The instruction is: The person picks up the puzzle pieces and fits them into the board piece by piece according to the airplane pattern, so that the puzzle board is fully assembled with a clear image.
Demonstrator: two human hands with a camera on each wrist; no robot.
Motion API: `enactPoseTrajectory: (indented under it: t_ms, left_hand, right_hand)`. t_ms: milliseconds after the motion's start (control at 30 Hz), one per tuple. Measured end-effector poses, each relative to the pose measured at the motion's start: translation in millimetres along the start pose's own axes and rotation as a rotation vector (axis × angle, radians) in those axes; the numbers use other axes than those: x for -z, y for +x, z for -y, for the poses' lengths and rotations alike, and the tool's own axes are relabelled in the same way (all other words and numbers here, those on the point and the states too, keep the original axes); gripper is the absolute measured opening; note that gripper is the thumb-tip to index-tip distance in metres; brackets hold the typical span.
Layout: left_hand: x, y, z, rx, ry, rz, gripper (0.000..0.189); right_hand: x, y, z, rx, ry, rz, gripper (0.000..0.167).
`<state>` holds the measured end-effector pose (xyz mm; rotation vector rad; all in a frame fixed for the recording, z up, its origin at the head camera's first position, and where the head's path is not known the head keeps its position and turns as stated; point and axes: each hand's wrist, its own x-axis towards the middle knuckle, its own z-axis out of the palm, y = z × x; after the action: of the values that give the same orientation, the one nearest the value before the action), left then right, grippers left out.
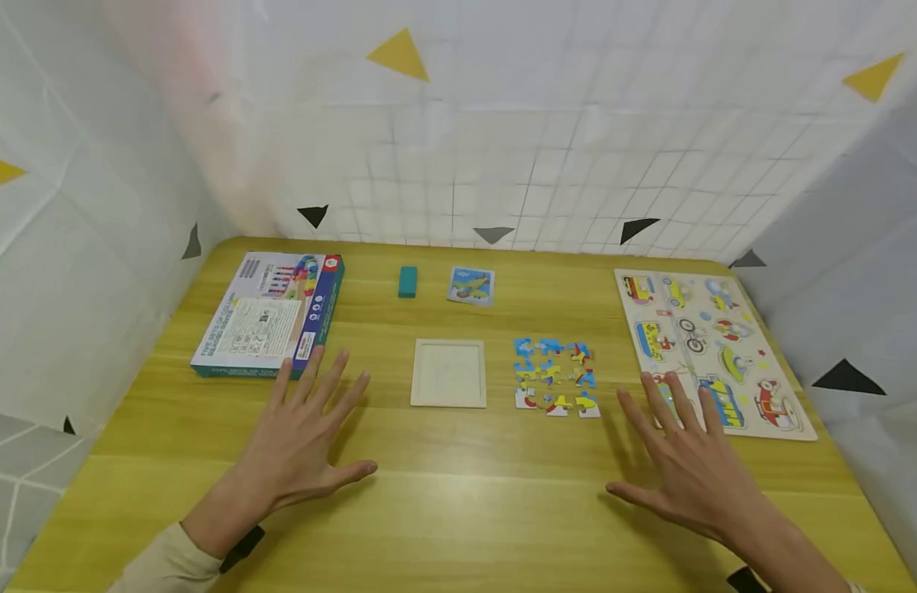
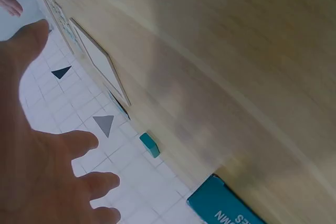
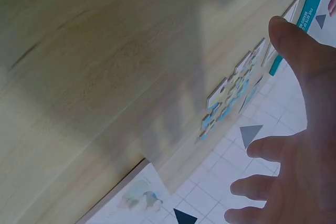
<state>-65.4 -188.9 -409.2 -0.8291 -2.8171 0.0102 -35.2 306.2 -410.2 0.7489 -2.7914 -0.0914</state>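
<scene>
My left hand [image 1: 298,445] hovers over the table with fingers spread, holding nothing, just in front of a boxed toy set [image 1: 261,317]. On the other side my right hand [image 1: 691,465] is likewise spread and free of any object, by the near-left corner of a vehicle puzzle board [image 1: 695,329]. Between the hands lie a square wooden puzzle tray [image 1: 448,397] and, right of it, several loose jigsaw pieces [image 1: 550,373] set out in rows. In the left wrist view the thumb [image 2: 31,40] points toward the tray.
Behind the tray are a teal block [image 1: 407,282] and a small picture card [image 1: 470,286] showing a yellow plane. White sheeting [image 1: 502,148] with triangles encloses the wooden table [image 1: 473,511] at the back and both sides.
</scene>
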Motion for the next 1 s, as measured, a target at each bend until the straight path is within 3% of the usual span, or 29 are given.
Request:
enactPoseTrajectory:
  t_ms: [267,433,633,1000]
  left_hand:
    - [-9.7,-2.0,-4.8,0.026,-0.081,0.077,0.106]
    - [-13.9,5.1,-8.2,0.023,-0.134,0.07,0.1]
    - [-17.9,19.5,-8.9,0.022,-0.271,0.05,0.093]
    - [-25.0,46.8,-7.1,0.036,-0.474,0.047,0.093]
  right_hand:
    - [-5.0,-1.7,8.8,-0.034,0.038,0.037,0.112]
    - [-3.4,4.7,13.2,-0.059,0.146,0.055,0.1]
    - [-1.7,17.6,14.3,-0.04,0.264,-0.016,0.078]
    - [7.5,42.9,14.5,-0.024,0.317,-0.091,0.056]
